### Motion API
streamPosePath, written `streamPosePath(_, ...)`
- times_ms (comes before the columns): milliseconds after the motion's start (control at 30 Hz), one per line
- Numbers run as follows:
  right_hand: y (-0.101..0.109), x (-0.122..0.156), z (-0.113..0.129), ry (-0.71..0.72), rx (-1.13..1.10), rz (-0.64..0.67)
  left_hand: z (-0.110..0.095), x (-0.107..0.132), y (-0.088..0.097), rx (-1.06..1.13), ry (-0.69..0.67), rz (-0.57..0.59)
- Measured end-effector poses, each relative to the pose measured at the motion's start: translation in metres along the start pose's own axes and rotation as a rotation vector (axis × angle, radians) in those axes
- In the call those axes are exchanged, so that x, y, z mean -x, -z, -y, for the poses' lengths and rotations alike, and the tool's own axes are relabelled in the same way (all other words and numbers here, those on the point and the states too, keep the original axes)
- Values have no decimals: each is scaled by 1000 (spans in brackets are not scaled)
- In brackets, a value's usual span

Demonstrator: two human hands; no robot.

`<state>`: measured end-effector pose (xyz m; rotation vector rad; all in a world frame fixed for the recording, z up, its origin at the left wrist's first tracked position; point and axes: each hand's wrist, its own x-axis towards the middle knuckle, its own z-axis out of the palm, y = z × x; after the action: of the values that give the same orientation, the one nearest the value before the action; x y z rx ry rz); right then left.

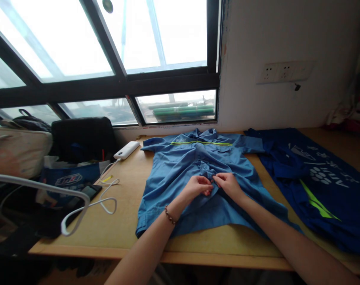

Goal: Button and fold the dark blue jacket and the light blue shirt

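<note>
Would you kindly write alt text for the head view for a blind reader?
The left hand and right hand pinch the front of a light blue shirt spread on a wooden table; a dark blue garment lies beside it.

Setting: a home room. Wooden table (123, 221) sits below the window (168, 35). Wall sockets (282, 72) lie right of the window.

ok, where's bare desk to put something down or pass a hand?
Bare wood between the white cable and the light blue shirt; a strip along the front edge of the table, below the hem; the far right corner behind the dark blue garment. Crowded: the left end, with phone and bags.
</note>
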<state>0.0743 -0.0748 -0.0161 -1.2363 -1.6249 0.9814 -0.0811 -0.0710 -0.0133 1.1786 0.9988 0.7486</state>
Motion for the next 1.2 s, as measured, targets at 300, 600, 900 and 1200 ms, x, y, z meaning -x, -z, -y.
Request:
streamPosePath(300, 15, -13, -14, -550, -677, 282, -7, 3, 7, 71, 52, -31)
streamPosePath(600, 11, -9, -10, -423, -484, 253, -4, -3, 8, -53, 25, -137)
streamPosePath(900, 10, -10, -17, -417, -538, 284, -6, 1, 7, 56, 41, -119)
streamPosePath(1200, 8, -11, -19, -206, -182, 189, -2, 1, 3, 98, 18, -127)
